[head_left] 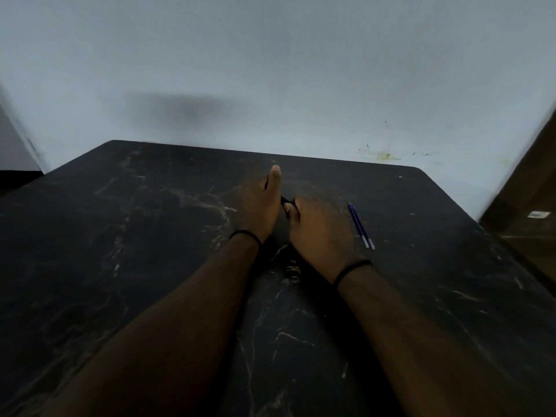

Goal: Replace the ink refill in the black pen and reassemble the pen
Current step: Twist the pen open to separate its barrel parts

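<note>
Centrally, both hands meet over the dark, marble-veined worktop (150, 236): left hand (260, 206) and right hand (316, 230) each hold a grip on the slim black pen (285, 201). Two thin blue refills (361, 227) lie just right.

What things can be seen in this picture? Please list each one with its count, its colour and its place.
table: one, black with pale marble veins, fills the lower view
wall: one, pale grey, behind the table
refills: two, blue, lying side by side on the table, right of the right hand
pen: one, black, mostly hidden between both hands
wristbands: two, black, one per wrist
left hand: one, holds the pen
right hand: one, grip on the pen
</note>
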